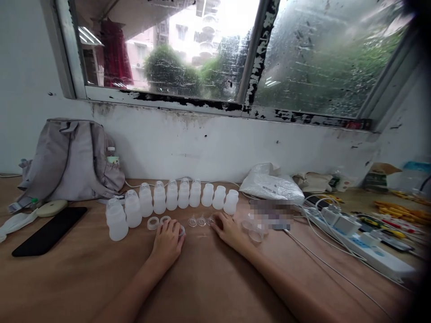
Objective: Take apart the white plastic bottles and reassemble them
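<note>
Left hand [168,237] curled over pale rings [153,228], right hand [227,229] bent at clear, peaked pieces [201,221] — grip of both undeterminable, contact obscured. Frosted, waisted bottles [183,197] stand behind.

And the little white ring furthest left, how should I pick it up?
I'd pinch the ring by its outer edge, from the front left: it's low and round, bottles stand behind, and another ring and the left hand crowd its right.
</note>
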`<state>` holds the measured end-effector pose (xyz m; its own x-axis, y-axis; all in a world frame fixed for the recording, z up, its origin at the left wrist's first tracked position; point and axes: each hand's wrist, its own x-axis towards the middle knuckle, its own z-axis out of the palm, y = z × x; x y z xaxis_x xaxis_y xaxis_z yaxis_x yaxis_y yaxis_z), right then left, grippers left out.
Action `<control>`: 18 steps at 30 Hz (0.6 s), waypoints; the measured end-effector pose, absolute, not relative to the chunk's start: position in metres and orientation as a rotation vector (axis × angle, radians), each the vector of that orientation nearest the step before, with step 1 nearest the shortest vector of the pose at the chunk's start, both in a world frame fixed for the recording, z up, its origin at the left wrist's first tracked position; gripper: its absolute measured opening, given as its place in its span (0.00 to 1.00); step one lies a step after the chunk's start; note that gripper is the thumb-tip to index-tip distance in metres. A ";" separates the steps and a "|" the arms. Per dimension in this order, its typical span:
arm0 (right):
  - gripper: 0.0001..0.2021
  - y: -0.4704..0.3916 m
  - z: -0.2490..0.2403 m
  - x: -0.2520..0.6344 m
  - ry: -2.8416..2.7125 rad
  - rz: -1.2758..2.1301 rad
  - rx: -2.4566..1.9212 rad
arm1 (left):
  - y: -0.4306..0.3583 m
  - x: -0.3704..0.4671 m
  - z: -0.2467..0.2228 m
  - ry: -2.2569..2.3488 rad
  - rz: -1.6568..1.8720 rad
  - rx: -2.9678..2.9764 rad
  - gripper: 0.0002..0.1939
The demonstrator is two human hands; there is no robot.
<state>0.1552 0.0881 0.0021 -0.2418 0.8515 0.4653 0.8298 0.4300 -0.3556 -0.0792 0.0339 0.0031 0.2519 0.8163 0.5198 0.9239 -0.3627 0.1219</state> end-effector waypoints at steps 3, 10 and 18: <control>0.05 0.083 0.003 0.157 -2.004 -0.028 -1.402 | 0.033 -0.078 0.004 -1.561 -0.772 -2.392 0.08; 0.08 0.049 0.022 0.148 -2.235 0.053 -0.999 | 0.023 -0.065 0.010 -1.269 -1.165 -2.541 0.08; 0.11 0.032 0.022 0.134 -2.420 0.204 -0.888 | 0.017 -0.062 0.013 -1.203 -1.185 -2.657 0.21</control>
